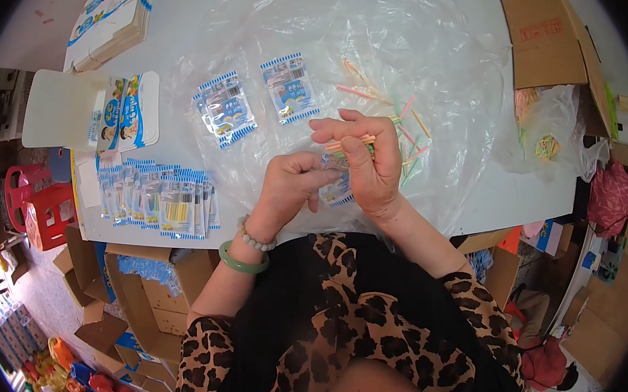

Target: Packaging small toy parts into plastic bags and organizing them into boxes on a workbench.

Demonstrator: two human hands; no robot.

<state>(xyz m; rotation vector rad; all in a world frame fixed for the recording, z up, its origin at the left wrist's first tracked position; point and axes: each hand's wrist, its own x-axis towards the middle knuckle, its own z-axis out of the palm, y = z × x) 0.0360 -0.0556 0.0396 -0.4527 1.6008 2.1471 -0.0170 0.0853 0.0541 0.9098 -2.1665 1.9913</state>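
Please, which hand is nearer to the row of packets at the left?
Left. The left hand is right of the packet row, not touching it; the right hand is farther right.

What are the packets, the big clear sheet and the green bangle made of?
Packets: probably thin plastic, glossy with see-through parts. Sheet: looks like thin plastic film, crinkled and shiny. Bangle: maybe jade, glass or plastic; it's smooth and polished.

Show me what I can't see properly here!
In the head view:
Sticks in the right hand: that hand covers some, so no count.
Packet by the left hand: both hands cover part.
Carton stack: cut off by the picture's top edge.
Bagged sticks at right: too small to count.
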